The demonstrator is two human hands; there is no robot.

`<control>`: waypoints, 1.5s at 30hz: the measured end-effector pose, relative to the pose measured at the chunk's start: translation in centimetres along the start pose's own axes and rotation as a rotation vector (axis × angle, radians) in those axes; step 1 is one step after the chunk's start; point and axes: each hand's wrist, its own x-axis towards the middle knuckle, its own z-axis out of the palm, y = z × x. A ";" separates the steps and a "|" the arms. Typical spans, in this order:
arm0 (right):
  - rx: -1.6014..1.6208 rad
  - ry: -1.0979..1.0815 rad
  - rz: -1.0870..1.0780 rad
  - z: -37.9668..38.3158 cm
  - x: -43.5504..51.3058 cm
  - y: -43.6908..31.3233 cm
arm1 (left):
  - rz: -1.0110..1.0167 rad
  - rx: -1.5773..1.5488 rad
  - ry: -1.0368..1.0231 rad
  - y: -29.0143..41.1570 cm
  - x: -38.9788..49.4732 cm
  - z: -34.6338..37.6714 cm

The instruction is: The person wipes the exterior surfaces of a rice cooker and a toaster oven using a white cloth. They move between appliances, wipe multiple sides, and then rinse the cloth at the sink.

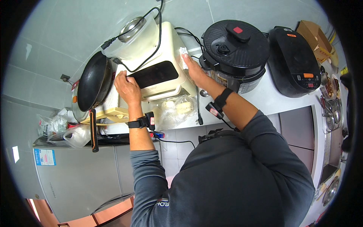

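A cream countertop appliance (166, 56) with a dark front panel stands on the white counter before me. My left hand (128, 88) grips its left front corner, with the thumb by the panel and the other fingers curled at the side. On the opposite side, my right hand (195, 69) holds a folded white cloth or tissue (183, 58) against the appliance's wall. A clear plastic tub (150, 39) with a steel bowl (132, 29) in it rests on top. A black power cord (159, 31) loops over the tub and the appliance top.
A black pressure cooker (235, 51) and a black rice cooker (293, 62) stand to the right. At left, a black wok (95, 82) leans, its handle past the counter edge. A clear bag of pale food (178, 109) and a plug (200, 120) lie in front. A refrigerator (82, 173) stands lower left.
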 end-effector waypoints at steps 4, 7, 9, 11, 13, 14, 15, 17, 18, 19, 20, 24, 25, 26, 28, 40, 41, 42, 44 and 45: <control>-0.017 0.068 0.050 0.3 -0.3 1.7 | 0.006 -0.014 0.009 0.0 0.0 0.0; -0.115 0.067 0.053 0.2 -1.8 3.3 | -0.003 -0.016 0.012 0.1 -0.2 -0.1; -0.213 0.069 0.031 -0.4 -2.1 4.4 | -0.016 -0.012 0.003 0.1 -0.3 -0.1; -0.297 0.072 0.057 -1.0 -0.8 5.4 | -0.026 -0.008 -0.009 0.2 -0.3 -0.1; -0.142 0.100 0.169 -1.4 0.4 6.6 | -0.008 -0.005 -0.009 0.1 -0.2 -0.1; -0.062 0.111 0.224 -1.5 1.1 7.2 | 0.001 -0.004 -0.005 0.1 -0.1 -0.1; -0.042 0.110 0.247 -1.7 1.8 7.7 | -0.001 -0.003 -0.003 0.1 -0.1 -0.1; 0.005 0.136 0.333 -1.8 2.8 8.6 | -0.007 -0.002 -0.006 0.1 -0.1 -0.1; -0.034 0.151 0.306 -1.7 3.1 8.9 | -0.011 -0.001 -0.007 0.2 -0.1 -0.1; -0.073 0.196 0.302 -1.5 3.4 9.0 | -0.015 -0.001 -0.007 0.2 -0.1 -0.1; -0.113 0.240 0.298 -1.3 3.6 8.9 | -0.019 0.001 -0.007 0.2 -0.1 -0.1; 0.092 0.187 0.464 -1.1 4.4 6.8 | 0.003 -0.006 0.011 0.2 -0.1 -0.1; 0.132 0.170 0.443 -1.0 4.5 6.1 | 0.004 -0.007 0.010 0.2 -0.1 -0.1; 0.179 0.140 0.413 -0.8 4.5 5.4 | 0.002 -0.010 0.012 0.2 -0.1 -0.1; 0.213 0.137 0.294 0.1 5.4 3.9 | -0.001 -0.004 0.013 0.2 -0.1 -0.1; -0.196 0.232 -0.017 1.7 7.7 -2.3 | -0.010 -0.023 0.004 0.1 -0.1 0.0; -0.180 0.230 0.051 1.8 8.0 -2.7 | -0.009 -0.023 0.007 0.1 -0.1 0.0; -0.126 0.206 0.106 1.9 8.4 -3.1 | -0.022 -0.025 -0.002 0.1 -0.1 0.0; -0.022 0.157 0.182 2.1 9.5 -4.0 | -0.046 -0.031 -0.013 0.1 -0.1 0.0; 0.022 0.146 0.197 2.1 10.0 -4.4 | -0.045 -0.028 -0.011 0.1 -0.1 0.0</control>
